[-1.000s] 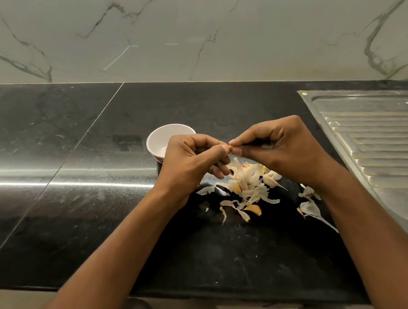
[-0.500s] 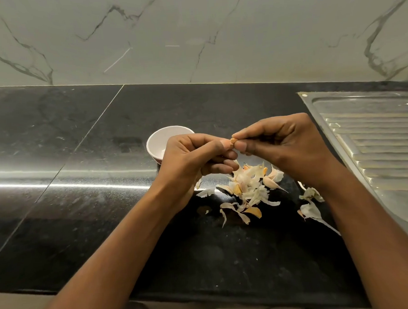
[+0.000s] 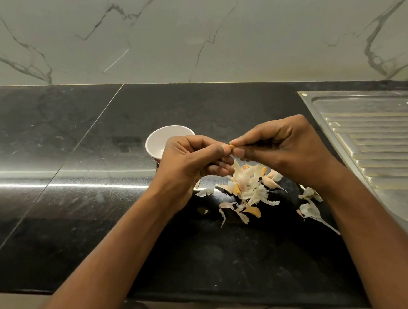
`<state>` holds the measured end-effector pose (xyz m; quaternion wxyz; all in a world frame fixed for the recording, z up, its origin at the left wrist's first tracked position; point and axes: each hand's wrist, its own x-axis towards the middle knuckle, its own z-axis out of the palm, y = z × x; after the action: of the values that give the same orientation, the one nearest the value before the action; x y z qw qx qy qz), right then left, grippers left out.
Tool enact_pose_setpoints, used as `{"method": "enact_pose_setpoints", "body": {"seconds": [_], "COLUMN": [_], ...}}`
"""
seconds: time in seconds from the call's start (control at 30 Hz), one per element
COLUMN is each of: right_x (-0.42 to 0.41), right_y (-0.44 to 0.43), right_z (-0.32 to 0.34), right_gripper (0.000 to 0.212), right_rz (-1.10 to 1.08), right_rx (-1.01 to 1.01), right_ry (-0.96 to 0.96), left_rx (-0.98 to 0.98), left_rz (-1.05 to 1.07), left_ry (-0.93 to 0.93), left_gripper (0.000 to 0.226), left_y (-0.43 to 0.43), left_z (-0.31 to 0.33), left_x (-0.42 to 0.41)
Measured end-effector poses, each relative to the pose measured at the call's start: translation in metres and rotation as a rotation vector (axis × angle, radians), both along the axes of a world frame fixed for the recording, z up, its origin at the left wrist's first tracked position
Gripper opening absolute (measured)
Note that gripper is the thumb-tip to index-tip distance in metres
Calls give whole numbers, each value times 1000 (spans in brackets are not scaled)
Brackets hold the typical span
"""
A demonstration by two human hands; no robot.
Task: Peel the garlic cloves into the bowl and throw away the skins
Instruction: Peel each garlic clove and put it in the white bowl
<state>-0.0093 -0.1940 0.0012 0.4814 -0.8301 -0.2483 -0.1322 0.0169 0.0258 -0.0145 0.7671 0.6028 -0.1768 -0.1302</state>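
Observation:
Both hands meet above the black counter. My left hand [image 3: 194, 162] and my right hand [image 3: 278, 148] pinch one small garlic clove [image 3: 231, 146] between their fingertips; only its orange tip shows. Behind my left hand stands a small white bowl [image 3: 161, 139], partly hidden by the knuckles; what lies inside cannot be seen. Just below the hands, a loose pile of garlic skins and cloves [image 3: 246, 187] is spread on the counter.
More skins [image 3: 309, 208] lie to the right near my right forearm. A steel sink drainboard [image 3: 375, 145] fills the right side. A marble wall [image 3: 192, 32] rises behind the black counter [image 3: 68, 161], whose front edge runs along the bottom.
Both hands have stayed together on the clove, with only small finger shifts. The pile and bowl have not moved.

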Motion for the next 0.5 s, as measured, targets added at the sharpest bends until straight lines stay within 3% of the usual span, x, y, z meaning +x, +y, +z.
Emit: {"method": "enact_pose_setpoints", "body": {"seconds": [0.5], "right_x": [0], "right_y": [4], "right_z": [2], "right_gripper": [22], "right_rz": [5], "right_rx": [1], "right_ry": [55], "left_rx": [70], "left_rz": [103], "left_ry": [-99], "left_gripper": [15], "left_y": [-3], "left_z": [-2], "left_x": [1]}}
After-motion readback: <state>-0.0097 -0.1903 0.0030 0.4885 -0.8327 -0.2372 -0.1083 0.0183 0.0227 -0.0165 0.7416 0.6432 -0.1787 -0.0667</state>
